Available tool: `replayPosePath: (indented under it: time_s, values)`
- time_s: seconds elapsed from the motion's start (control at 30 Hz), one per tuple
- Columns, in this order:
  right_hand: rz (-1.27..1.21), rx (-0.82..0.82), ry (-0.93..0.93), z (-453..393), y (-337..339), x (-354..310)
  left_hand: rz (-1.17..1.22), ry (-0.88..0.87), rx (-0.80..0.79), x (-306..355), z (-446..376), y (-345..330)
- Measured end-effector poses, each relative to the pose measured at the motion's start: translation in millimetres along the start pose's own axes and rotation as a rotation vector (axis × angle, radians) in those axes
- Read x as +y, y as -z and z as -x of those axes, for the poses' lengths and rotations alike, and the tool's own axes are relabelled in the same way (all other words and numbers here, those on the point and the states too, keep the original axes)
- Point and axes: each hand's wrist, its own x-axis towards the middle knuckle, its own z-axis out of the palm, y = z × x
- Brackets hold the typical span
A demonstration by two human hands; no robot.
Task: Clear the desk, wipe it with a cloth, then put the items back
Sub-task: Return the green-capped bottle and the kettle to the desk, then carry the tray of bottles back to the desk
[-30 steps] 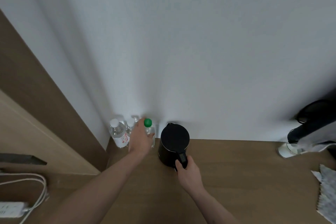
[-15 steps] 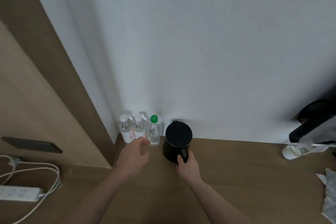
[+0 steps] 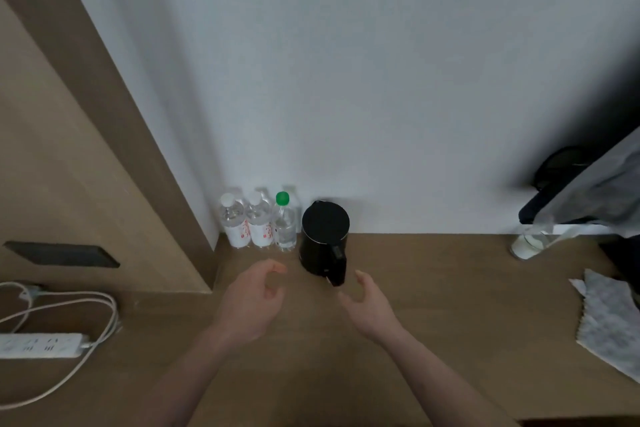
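- A wooden desk (image 3: 433,305) fills the lower half of the frame, against a white wall.
- At the centre, slightly left, three water bottles stand in a row against the wall: two with white caps (image 3: 235,222) (image 3: 259,222), one with a green cap (image 3: 284,222).
- A black kettle (image 3: 323,236) stands just right of the bottles, handle pointing toward the viewer.
- The left hand (image 3: 254,298) hovers below the bottles, fingers loosely curled, holding nothing.
- The right hand (image 3: 372,302) hovers just below the kettle handle, open and empty, not touching it.
- A grey cloth (image 3: 609,322) lies at the right edge; a glass (image 3: 528,244) stands above it near the wall.
- A white power strip (image 3: 38,345) and cable lie at lower left.
- Judgement: items appear to be going back into place. To do this well, leave the kettle and bottles squared against the wall, then bring in whatever remains, without knocking the close-set bottles.
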Motion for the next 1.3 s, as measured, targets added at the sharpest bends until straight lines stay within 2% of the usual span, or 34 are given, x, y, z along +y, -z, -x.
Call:
replayPosePath:
  time_s: [0.13,0.3,0.43,0.7,0.93,1.03,1.13,1.3]
  values:
    - [0.052,-0.005,0.07,37,28,17,-0.023,-0.077,-0.104,15,24,-11]
    - [0.267,-0.01,0.166,82,66,51,-0.194,-0.197,-0.191,34,59,-31]
    - [0.329,0.016,0.187,128,102,85,-0.275,-0.233,-0.269,55,91,-51]
    - [0.378,0.105,0.105,246,197,204,-0.342,-0.339,-0.347,153,156,-143]
    - [0.394,0.157,-0.008,350,253,313,-0.323,-0.409,-0.412,252,264,-259]
    - [0.397,0.173,-0.036,395,272,355,-0.37,-0.465,-0.504,279,308,-296]
    - [0.399,0.241,-0.08,431,295,395,-0.457,-0.537,-0.566,308,327,-322]
    - [0.368,0.309,-0.172,474,332,445,-0.522,-0.659,-0.583,365,333,-361]
